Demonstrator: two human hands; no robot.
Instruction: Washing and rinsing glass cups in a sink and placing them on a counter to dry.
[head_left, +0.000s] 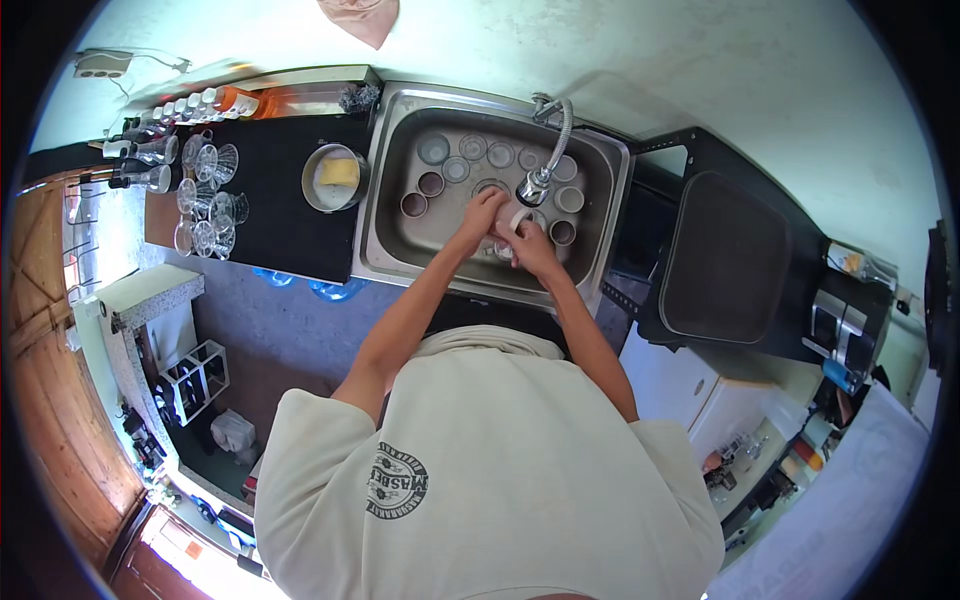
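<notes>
Over a stainless steel sink (442, 236), my left hand (484, 214) and my right hand (531, 246) together hold a light-coloured cup (514, 215) just below the faucet head (533, 187). Whether water runs from it I cannot tell. Several clear glasses, one of them a glass (473, 147), stand along the back of the basin. Two dark-rimmed cups, one a brown cup (414, 205), are at its left, and a white cup (569, 199) and a dark cup (562, 232) at its right. Below my hands, more glassware is partly hidden.
Left of the sink, a metal pot (310, 184) holds a yellow sponge (340, 172) on the black counter (281, 240). Glass mugs (204, 202) and orange bottles (238, 102) stand farther left. On the right is a dark tray (727, 259) on a black metal frame.
</notes>
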